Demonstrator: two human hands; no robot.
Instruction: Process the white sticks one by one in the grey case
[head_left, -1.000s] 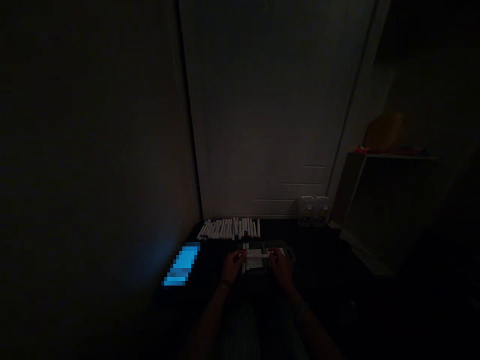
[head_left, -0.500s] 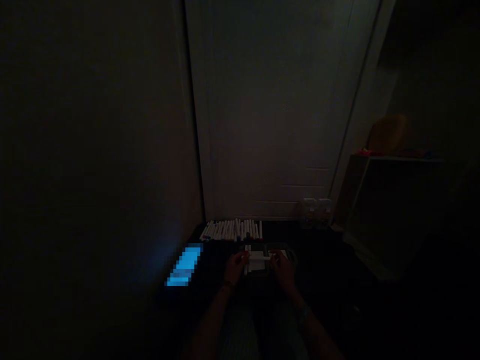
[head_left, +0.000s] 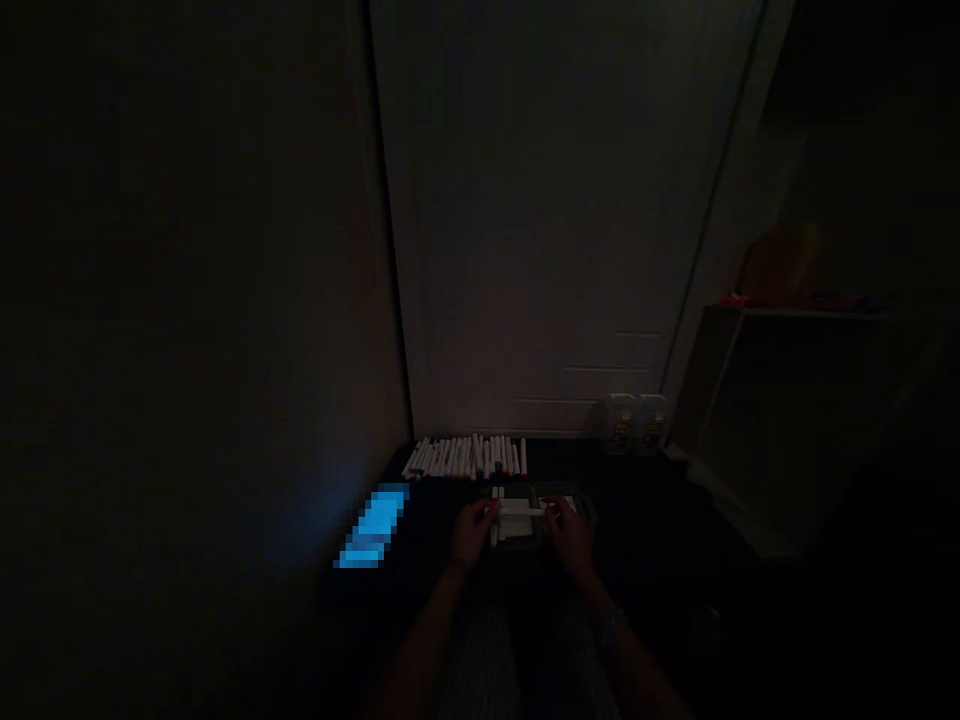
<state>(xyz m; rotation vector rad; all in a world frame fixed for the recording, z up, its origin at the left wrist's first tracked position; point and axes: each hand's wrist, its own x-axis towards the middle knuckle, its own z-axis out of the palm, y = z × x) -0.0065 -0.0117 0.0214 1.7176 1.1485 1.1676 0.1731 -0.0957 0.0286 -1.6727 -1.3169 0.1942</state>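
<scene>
A white marker (head_left: 519, 511) lies crosswise between my hands, above a clear plastic case (head_left: 537, 530). Its left end is pinched by my left hand (head_left: 472, 530), its right end by my right hand (head_left: 566, 530). Two white markers (head_left: 494, 535) stand lengthwise at the left side of the case, partly behind my left fingers. White card or paper inserts (head_left: 515, 525) show inside the case. Dim light hides the finer details of the fingers and the case.
Behind the case, a row of white markers (head_left: 465, 457) with coloured ends lies on the dark table (head_left: 637, 520). A lit, pixelated screen (head_left: 373, 527) is at the left. Two clear packages (head_left: 636, 425) stand at the back right. A shelf unit (head_left: 720, 370) rises farther right.
The whole view has shifted slightly, so things sit a little farther right. Both hands keep hold of the marker, with hardly any movement over the case.
</scene>
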